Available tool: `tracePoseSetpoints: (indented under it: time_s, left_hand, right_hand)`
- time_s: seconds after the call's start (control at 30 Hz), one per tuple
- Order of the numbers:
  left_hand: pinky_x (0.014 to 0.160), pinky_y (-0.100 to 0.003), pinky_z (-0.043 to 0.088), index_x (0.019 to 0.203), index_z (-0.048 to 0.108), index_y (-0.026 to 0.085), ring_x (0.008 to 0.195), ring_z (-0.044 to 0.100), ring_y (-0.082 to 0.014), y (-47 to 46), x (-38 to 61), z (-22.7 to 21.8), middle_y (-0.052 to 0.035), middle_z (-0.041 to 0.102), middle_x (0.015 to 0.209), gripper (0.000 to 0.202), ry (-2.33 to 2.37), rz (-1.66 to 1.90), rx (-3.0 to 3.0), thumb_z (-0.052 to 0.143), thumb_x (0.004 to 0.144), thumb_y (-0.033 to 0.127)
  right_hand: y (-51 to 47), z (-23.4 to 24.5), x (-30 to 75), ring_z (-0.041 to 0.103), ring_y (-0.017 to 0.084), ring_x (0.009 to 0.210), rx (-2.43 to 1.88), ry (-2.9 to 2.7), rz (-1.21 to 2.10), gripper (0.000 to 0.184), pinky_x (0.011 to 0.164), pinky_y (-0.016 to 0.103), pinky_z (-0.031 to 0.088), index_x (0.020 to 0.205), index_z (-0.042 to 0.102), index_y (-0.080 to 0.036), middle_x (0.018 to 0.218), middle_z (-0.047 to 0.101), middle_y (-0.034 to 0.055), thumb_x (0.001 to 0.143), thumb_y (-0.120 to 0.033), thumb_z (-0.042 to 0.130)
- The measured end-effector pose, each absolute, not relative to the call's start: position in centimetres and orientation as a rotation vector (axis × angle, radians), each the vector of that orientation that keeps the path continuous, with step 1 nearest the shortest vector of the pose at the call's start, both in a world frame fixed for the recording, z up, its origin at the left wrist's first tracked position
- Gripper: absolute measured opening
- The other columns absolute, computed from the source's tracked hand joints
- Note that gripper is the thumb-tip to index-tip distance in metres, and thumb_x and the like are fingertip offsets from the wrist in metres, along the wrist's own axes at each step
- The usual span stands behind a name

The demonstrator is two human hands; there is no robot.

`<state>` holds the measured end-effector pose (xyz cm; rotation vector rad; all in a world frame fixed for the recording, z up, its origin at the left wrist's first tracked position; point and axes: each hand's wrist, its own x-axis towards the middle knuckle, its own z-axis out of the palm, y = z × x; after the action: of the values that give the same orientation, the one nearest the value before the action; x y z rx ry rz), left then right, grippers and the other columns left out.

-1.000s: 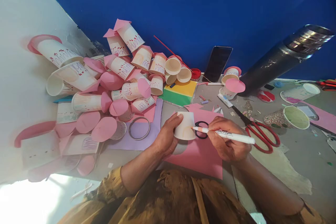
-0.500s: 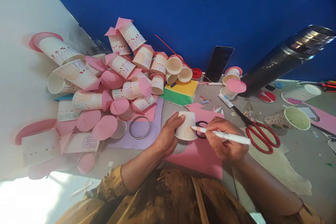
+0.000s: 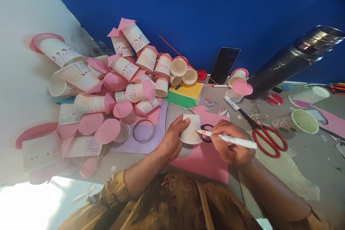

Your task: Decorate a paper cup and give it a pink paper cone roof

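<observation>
My left hand (image 3: 171,139) is wrapped round a plain white paper cup (image 3: 191,129) held upside down over a pink paper sheet (image 3: 205,158). My right hand (image 3: 230,143) grips a white marker (image 3: 229,138) like a pen, and its tip touches the cup's right side. A small pair of black-handled scissors (image 3: 207,128) lies on the pink sheet just behind the marker tip, partly hidden by my fingers.
A heap of decorated cups with pink paper lids (image 3: 118,79) fills the left. Red-handled scissors (image 3: 265,137) lie right of my hand. Behind are a phone (image 3: 224,64), a dark metal flask (image 3: 292,59), a patterned cup (image 3: 296,122), and green and yellow paper (image 3: 185,95).
The marker tip has shifted slightly left along the cup's side. My left hand keeps the cup in the same place.
</observation>
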<state>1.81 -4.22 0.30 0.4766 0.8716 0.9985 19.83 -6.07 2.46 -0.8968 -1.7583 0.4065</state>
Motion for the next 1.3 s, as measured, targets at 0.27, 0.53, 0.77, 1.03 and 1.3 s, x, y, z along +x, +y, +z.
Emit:
tracePoseSetpoints:
  time_s: [0.27, 0.53, 0.77, 1.03, 1.3]
  left_hand:
    - [0.061, -0.025, 0.05, 0.094, 0.067, 0.014, 0.069, 0.059, -0.0149, -4.2, 1.9, 0.4, -0.0009, 0.064, 0.078, 0.049, 0.882, 0.986, 0.473, 0.09, 0.068, 0.049]
    - [0.062, -0.025, 0.049, 0.094, 0.068, 0.015, 0.069, 0.058, -0.0145, -4.2, 1.8, 0.2, -0.0011, 0.065, 0.078, 0.045, 0.87, 0.994, 0.458, 0.089, 0.071, 0.047]
    - [0.06, -0.024, 0.051, 0.089, 0.07, 0.014, 0.068, 0.061, -0.0145, -4.0, 1.9, -0.1, -0.002, 0.066, 0.078, 0.037, 0.833, 0.972, 0.33, 0.089, 0.072, 0.041]
    - [0.063, -0.026, 0.055, 0.093, 0.072, 0.012, 0.069, 0.066, -0.0166, -3.9, 1.7, -0.1, -0.0052, 0.07, 0.08, 0.03, 0.824, 0.938, 0.243, 0.085, 0.077, 0.035]
    - [0.061, -0.025, 0.055, 0.087, 0.071, 0.014, 0.067, 0.065, -0.0165, -3.9, 1.9, -0.2, -0.0037, 0.069, 0.076, 0.027, 0.837, 0.924, 0.278, 0.085, 0.077, 0.035]
  right_hand:
    - [-6.0, 2.6, 19.4, 0.066, 0.017, 0.058, -0.855, -1.749, 0.426, 0.012, 0.056, 0.029, 0.056, 0.087, 0.068, -0.023, 0.07, 0.071, 0.0014, 0.088, -0.011, 0.067]
    - [-6.1, 2.7, 19.9, 0.065, 0.016, 0.057, -0.919, -1.783, 0.373, 0.011, 0.055, 0.027, 0.053, 0.086, 0.066, -0.021, 0.07, 0.071, 0.0018, 0.089, -0.01, 0.065]
    - [-6.3, 1.9, 20.4, 0.066, 0.016, 0.062, -0.929, -1.706, 0.373, 0.012, 0.06, 0.03, 0.055, 0.091, 0.065, -0.022, 0.074, 0.069, 0.0009, 0.088, -0.01, 0.066]
    - [-6.2, 2.2, 20.5, 0.065, 0.016, 0.059, -0.969, -1.748, 0.351, 0.01, 0.056, 0.029, 0.053, 0.089, 0.064, -0.022, 0.07, 0.069, 0.0004, 0.089, -0.012, 0.067]
    - [-6.3, 2.5, 20.1, 0.067, 0.017, 0.06, -0.959, -1.767, 0.42, 0.01, 0.057, 0.029, 0.054, 0.088, 0.064, -0.022, 0.07, 0.072, 0.0016, 0.09, -0.012, 0.065]
